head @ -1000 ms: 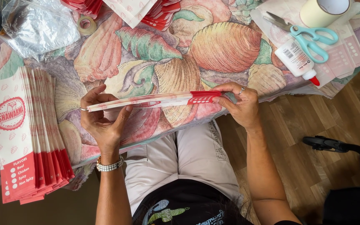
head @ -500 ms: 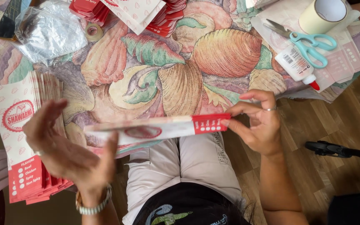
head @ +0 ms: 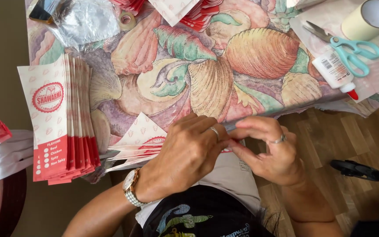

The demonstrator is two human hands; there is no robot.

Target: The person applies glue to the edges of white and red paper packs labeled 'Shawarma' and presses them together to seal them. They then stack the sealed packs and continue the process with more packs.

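Looking down from the head camera, both hands meet at the near edge of the tabletop, which is covered in a cloth printed with large shells. The left hand lies over a white and red paper sleeve, fingers curled down and gripping its end. The right hand pinches the same end, its fingers narrow and touching those of the left hand. The sleeve sticks out to the left, over the tabletop's edge above the lap. A fanned stack of similar sleeves lies well to the left. Teal scissors, a white glue bottle and a tape roll sit together at the far right.
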